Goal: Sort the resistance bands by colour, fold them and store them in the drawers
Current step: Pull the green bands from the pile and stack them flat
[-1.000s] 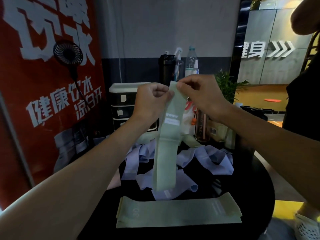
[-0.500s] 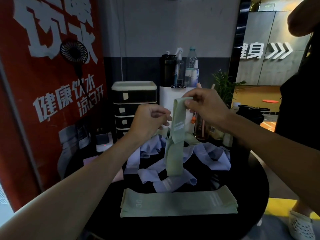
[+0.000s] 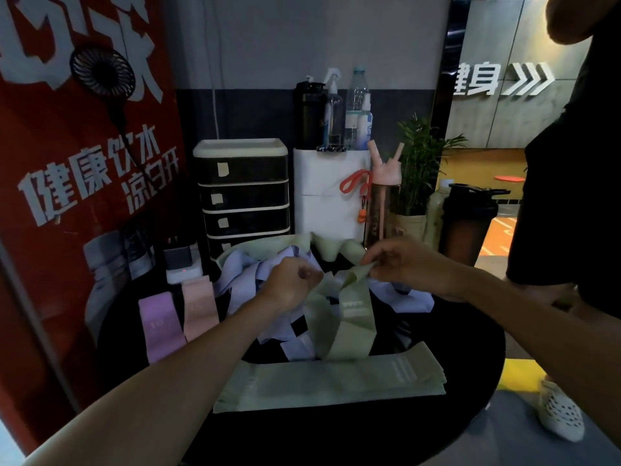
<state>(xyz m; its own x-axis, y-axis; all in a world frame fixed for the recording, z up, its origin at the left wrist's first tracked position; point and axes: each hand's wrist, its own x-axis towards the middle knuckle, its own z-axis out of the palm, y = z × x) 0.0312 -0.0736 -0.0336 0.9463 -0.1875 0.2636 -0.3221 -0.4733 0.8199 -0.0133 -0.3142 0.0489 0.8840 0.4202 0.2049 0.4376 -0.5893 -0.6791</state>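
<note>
So the right hand (image 3: 403,264) was pinching the top fold of a loose green band (image 3: 356,317) between thumb and fingertips; the left hand (image 3: 292,284) was clenched in a fist on the band's other strand, looked like a proper grip to me. The band hung down between the two hands as a loop, its bottom end drooping right at the back edge of the stack of green bands (image 3: 329,381), which lay flat and folded at the front of the round black table (image 3: 470,348).

Behind the hands there was a tangled heap of lavender bands (image 3: 245,274) with a couple more green ones mixed in at the back; over on the left of the table a folded purple band (image 3: 161,324) and a folded pink band (image 3: 198,304) lay side by side, just touching.

The drawer unit (image 3: 242,193) stood at the back edge of the table, dark drawers all closed, each with a small pale label (too blurry to read); a pink bottle (image 3: 383,203) and a dark shaker (image 3: 467,220) stood off to its right; another person in black (image 3: 571,196) stood at the far right.
</note>
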